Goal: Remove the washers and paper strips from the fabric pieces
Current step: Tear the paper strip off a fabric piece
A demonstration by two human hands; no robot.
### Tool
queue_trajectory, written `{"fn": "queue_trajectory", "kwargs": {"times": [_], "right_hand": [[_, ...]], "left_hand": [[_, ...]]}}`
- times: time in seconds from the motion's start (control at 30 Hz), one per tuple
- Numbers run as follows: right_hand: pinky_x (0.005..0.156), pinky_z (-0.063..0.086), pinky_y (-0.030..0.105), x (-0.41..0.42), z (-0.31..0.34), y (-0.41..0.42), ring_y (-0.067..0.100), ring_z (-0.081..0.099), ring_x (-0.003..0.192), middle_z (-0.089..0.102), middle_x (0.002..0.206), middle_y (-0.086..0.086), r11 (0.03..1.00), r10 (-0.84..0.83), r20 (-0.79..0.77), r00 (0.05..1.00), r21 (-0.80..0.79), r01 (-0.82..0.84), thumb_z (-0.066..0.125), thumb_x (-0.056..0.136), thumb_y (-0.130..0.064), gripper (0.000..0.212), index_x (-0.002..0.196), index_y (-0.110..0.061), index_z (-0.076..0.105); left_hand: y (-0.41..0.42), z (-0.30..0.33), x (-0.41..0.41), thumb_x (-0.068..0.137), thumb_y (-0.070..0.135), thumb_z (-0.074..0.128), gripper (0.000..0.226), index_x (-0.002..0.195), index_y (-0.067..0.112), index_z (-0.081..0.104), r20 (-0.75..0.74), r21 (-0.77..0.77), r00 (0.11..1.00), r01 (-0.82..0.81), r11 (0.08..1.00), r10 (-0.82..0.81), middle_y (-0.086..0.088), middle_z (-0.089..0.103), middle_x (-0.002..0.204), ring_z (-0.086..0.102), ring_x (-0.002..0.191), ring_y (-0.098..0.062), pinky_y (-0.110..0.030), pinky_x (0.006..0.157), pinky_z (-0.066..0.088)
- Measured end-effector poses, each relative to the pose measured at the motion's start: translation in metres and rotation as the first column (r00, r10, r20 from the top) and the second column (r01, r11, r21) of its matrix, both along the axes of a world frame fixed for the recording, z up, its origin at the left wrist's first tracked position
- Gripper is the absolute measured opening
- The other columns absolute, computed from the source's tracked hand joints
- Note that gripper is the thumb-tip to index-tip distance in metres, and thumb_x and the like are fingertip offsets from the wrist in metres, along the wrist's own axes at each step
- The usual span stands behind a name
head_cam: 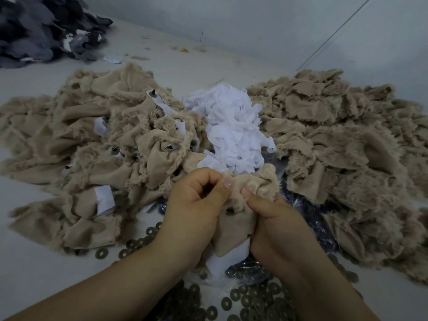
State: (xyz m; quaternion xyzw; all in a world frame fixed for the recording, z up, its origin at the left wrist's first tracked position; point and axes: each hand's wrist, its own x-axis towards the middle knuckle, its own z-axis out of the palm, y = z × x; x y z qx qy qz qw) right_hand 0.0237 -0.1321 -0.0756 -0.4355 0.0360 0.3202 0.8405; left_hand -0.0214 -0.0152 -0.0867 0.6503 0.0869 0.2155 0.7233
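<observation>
We have both hands on one beige fabric piece (234, 230), held just above the near edge of the worktop (34, 269). Our left hand (194, 205) is curled, thumb and forefinger pinching the piece's upper edge; our right hand (273, 225) grips its furry side, fingers wrapped round it. A paper strip (222, 260) hangs from the piece's lower end, between our wrists. We should hold the cloth firm with the right and work the fastening loose with the left, pulling straight so the strip comes off whole; whether a washer sits under our fingers we cannot tell.

Loose washers (231, 295) lie just beneath our hands along the near edge. Paper scraps (231, 126) are heaped beyond, mid-worktop. The pile (92, 144) still bearing strips lies left; a stripless heap (335, 126) lies right.
</observation>
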Motion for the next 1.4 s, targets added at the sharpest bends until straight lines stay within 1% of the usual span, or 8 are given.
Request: {"fn": "queue_trajectory", "kwargs": {"times": [0.17, 0.27, 0.33, 0.53, 0.73, 1.07, 1.23, 1.4], "right_hand": [[0.083, 0.061, 0.044, 0.000, 0.003, -0.004, 0.039, 0.070, 0.106, 0.069, 0.116, 0.030, 0.998, 0.045, -0.035, 0.998, 0.041, -0.044, 0.061, 0.086, -0.011, 0.036, 0.117, 0.008, 0.066], [0.096, 0.056, 0.047, 0.000, 0.002, -0.004, 0.039, 0.067, 0.114, 0.067, 0.122, 0.028, 0.999, 0.048, -0.026, 0.998, 0.006, -0.048, 0.062, 0.086, -0.011, 0.043, 0.126, 0.005, 0.061], [0.094, 0.057, 0.046, 0.000, 0.000, -0.003, 0.041, 0.066, 0.114, 0.068, 0.121, 0.028, 0.999, 0.044, -0.039, 0.998, 0.009, -0.044, 0.063, 0.083, -0.009, 0.045, 0.126, 0.004, 0.062], [0.070, 0.062, 0.037, 0.001, -0.002, -0.005, 0.036, 0.073, 0.097, 0.072, 0.110, 0.027, 0.998, 0.039, -0.042, 0.998, -0.050, -0.041, 0.068, 0.072, -0.012, 0.050, 0.117, 0.009, 0.065], [0.078, 0.062, 0.038, 0.001, -0.007, -0.003, 0.036, 0.071, 0.104, 0.070, 0.118, 0.025, 0.997, 0.071, -0.062, 0.996, -0.030, -0.073, 0.067, 0.073, -0.011, 0.053, 0.123, 0.005, 0.065], [0.093, 0.058, 0.043, 0.000, -0.003, -0.001, 0.035, 0.069, 0.112, 0.070, 0.120, 0.023, 0.999, 0.025, 0.115, 0.993, -0.024, -0.022, 0.064, 0.087, -0.026, 0.046, 0.124, 0.001, 0.066], [0.078, 0.062, 0.036, 0.000, -0.006, 0.002, 0.033, 0.073, 0.102, 0.073, 0.112, 0.023, 0.999, -0.034, 0.081, 0.996, -0.036, 0.037, 0.064, 0.081, -0.022, 0.045, 0.118, 0.005, 0.067], [0.095, 0.056, 0.046, 0.002, -0.010, 0.002, 0.034, 0.070, 0.108, 0.072, 0.116, 0.022, 0.998, -0.016, 0.047, 0.999, -0.067, 0.019, 0.060, 0.085, -0.024, 0.047, 0.122, 0.004, 0.064]], "left_hand": [[-0.001, -0.004, -0.003, 0.072, 0.040, 0.080, 0.034, 0.074, 0.017, 0.056, 0.060, 0.420, 0.997, -0.061, 0.906, 0.039, 0.010, 0.057, 0.067, 0.053, 0.058, -0.002, -0.013, 0.051, 0.042], [0.001, -0.008, -0.004, 0.083, 0.023, 0.066, 0.020, 0.073, 0.007, 0.060, 0.101, 0.462, 0.995, -0.071, 0.884, 0.027, 0.000, 0.056, 0.067, 0.053, 0.060, -0.013, -0.031, 0.053, 0.046], [0.003, -0.009, -0.005, 0.084, 0.019, 0.060, 0.019, 0.068, 0.009, 0.058, 0.148, 0.491, 0.989, -0.089, 0.867, 0.017, 0.004, 0.051, 0.063, 0.048, 0.058, -0.009, -0.023, 0.051, 0.039], [0.002, -0.004, -0.003, 0.079, 0.039, 0.065, 0.030, 0.069, 0.019, 0.046, 0.074, 0.461, 0.997, -0.053, 0.886, 0.021, 0.010, 0.042, 0.061, 0.039, 0.053, -0.005, -0.019, 0.045, 0.035], [0.009, -0.005, 0.005, 0.094, 0.013, 0.058, 0.042, 0.056, 0.011, 0.041, 0.061, 0.482, 0.990, -0.141, 0.864, 0.128, 0.005, 0.036, 0.048, 0.036, 0.046, -0.007, -0.017, 0.043, 0.027], [0.007, -0.009, 0.002, 0.092, 0.015, 0.051, 0.037, 0.057, 0.003, 0.045, 0.165, 0.468, 0.986, -0.088, 0.879, 0.011, -0.001, 0.045, 0.052, 0.044, 0.051, -0.018, -0.035, 0.048, 0.038], [0.008, -0.013, 0.000, 0.092, 0.014, 0.051, 0.038, 0.055, 0.014, 0.047, 0.149, 0.342, 0.987, -0.108, 0.933, 0.060, 0.008, 0.045, 0.051, 0.042, 0.049, -0.007, -0.023, 0.048, 0.038], [0.009, -0.014, 0.003, 0.092, 0.021, 0.053, 0.043, 0.072, -0.017, 0.054, 0.076, 0.179, 0.997, -0.040, 0.983, 0.027, -0.030, 0.054, 0.066, 0.050, 0.063, -0.045, -0.045, 0.057, 0.046]]}}
